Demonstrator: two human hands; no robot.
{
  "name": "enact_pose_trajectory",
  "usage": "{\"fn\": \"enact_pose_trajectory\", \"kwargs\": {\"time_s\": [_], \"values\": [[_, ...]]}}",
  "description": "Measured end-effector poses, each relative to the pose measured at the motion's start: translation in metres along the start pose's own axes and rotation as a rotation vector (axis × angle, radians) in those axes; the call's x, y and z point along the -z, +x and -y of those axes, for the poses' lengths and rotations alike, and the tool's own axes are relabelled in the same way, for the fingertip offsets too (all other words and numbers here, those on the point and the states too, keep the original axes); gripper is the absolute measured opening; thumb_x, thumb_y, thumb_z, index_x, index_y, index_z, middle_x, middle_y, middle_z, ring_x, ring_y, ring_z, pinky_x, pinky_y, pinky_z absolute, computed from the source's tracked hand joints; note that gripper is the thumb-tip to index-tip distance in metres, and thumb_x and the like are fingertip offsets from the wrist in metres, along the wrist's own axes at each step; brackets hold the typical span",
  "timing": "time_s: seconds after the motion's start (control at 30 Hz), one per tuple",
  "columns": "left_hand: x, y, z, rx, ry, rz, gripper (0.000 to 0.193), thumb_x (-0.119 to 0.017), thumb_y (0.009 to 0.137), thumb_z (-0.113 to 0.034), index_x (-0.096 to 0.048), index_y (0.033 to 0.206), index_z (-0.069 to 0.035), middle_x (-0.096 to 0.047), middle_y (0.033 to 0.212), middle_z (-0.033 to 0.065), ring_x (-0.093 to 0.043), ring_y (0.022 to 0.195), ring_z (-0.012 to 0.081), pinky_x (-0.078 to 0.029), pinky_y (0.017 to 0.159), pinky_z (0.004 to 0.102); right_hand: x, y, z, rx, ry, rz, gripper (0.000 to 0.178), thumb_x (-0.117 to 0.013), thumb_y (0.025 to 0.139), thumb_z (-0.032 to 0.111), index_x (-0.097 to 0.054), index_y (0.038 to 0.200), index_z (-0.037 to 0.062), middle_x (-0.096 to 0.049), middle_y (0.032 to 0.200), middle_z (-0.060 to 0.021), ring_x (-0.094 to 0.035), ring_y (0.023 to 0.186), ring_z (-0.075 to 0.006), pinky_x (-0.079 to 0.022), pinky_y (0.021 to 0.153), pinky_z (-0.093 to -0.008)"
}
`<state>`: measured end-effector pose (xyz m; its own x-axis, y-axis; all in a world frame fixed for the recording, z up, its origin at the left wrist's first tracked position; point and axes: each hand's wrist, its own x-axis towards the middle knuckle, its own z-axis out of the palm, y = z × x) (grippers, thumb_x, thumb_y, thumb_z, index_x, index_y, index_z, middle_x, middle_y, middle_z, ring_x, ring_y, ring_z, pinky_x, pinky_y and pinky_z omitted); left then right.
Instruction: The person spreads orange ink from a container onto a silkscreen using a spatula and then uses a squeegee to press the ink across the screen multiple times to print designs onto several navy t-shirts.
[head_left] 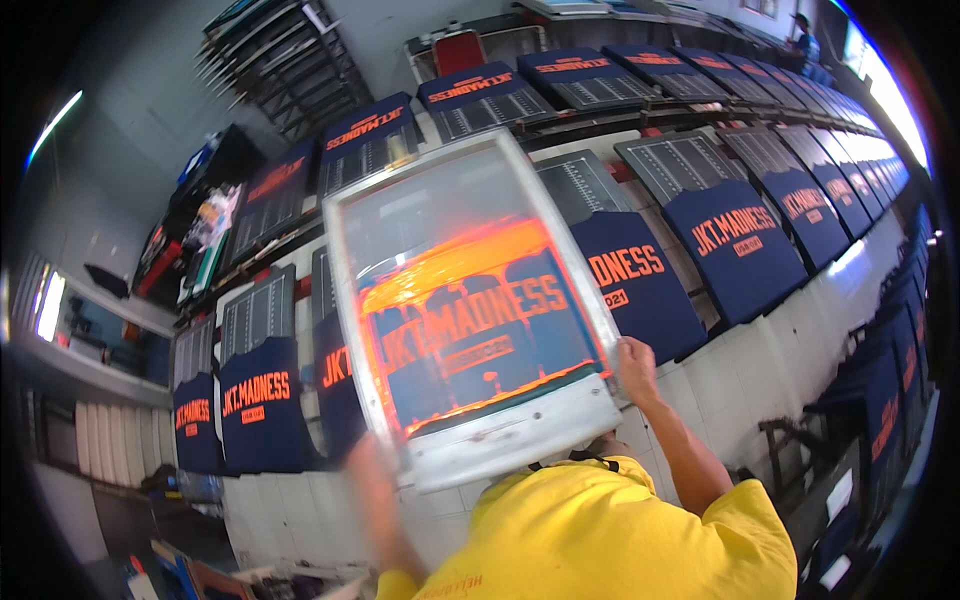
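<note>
A silk-screen printing frame (pixel 588 285) with a pale metal border is tilted up in front of me, over the row of shirts. Wet orange ink (pixel 455 262) lies across its mesh, thickest in a band over the lettering stencil. My right hand (pixel 636 368) grips the frame's right side near its lower corner. At the lower left corner my left hand (pixel 372 468) is closed on the border, blurred by motion. Navy shirts with orange lettering lie on dark boards around it, including one shirt (pixel 635 265) partly hidden by the frame and another (pixel 742 240) to its right.
Two long rows of printing boards (pixel 660 165) with navy shirts curve away to the right. A metal rack (pixel 280 60) and a red chair (pixel 460 52) stand at the back. Dark garments (pixel 885 400) hang at the right. Another person (pixel 808 45) stands far off.
</note>
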<state>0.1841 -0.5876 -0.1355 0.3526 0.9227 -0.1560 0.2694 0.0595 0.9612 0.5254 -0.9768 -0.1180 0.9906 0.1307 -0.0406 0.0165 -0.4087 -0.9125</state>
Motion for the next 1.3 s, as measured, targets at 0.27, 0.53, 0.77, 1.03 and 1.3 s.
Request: {"fn": "enact_pose_trajectory", "kwargs": {"time_s": [0.27,0.53,0.77,1.03,1.3], "values": [[-0.198,-0.121,-0.029,-0.011,0.009,0.008,0.028,-0.062,0.089,-0.018,-0.071,0.099,0.006,-0.070,0.099,0.0124,-0.063,0.092,0.0173,-0.047,0.084,0.0303,0.166,0.080,-0.080,0.004,-0.028,-0.116,0.032,-0.049,0.095,0.020,-0.055,0.082,-0.0081,-0.047,0.068,-0.0037,-0.041,0.068,-0.0122,-0.038,0.062,-0.0355],[-0.266,-0.153,-0.021,-0.017,0.079,0.059,0.034,-0.064,0.089,-0.022,-0.069,0.099,0.009,-0.069,0.094,0.0142,-0.064,0.085,0.0188,-0.048,0.079,0.0311,0.229,0.114,-0.102,-0.098,-0.076,-0.096,0.033,-0.048,0.093,0.022,-0.052,0.079,-0.0071,-0.044,0.065,-0.0071,-0.038,0.066,-0.0152,-0.037,0.062,-0.0383],[-0.280,-0.156,-0.013,-0.027,0.119,0.024,0.032,-0.065,0.088,-0.022,-0.070,0.097,0.008,-0.070,0.091,0.0164,-0.066,0.084,0.0222,-0.049,0.078,0.0328,0.230,0.133,-0.130,-0.068,-0.113,-0.081,0.032,-0.047,0.092,0.021,-0.051,0.077,-0.0070,-0.039,0.063,-0.0122,-0.037,0.063,-0.0169,-0.036,0.060,-0.0405],[-0.279,-0.139,0.003,-0.067,0.207,-0.006,0.031,-0.063,0.087,-0.023,-0.071,0.095,0.006,-0.071,0.088,0.0168,-0.067,0.081,0.0229,-0.049,0.077,0.0330,0.222,0.145,-0.125,-0.035,-0.156,-0.011,0.030,-0.047,0.091,0.019,-0.054,0.077,-0.0066,-0.043,0.062,-0.0144,-0.039,0.060,-0.0182,-0.038,0.059,-0.0420],[-0.288,-0.134,-0.018,-0.080,0.156,0.000,0.029,-0.063,0.088,-0.022,-0.072,0.093,0.005,-0.064,0.077,0.0063,-0.056,0.072,0.0124,-0.043,0.066,0.0287,0.209,0.163,-0.131,-0.044,-0.137,-0.027,0.029,-0.048,0.091,0.017,-0.052,0.073,-0.0056,-0.040,0.060,-0.0076,-0.037,0.059,-0.0140,-0.035,0.056,-0.0394]]}}
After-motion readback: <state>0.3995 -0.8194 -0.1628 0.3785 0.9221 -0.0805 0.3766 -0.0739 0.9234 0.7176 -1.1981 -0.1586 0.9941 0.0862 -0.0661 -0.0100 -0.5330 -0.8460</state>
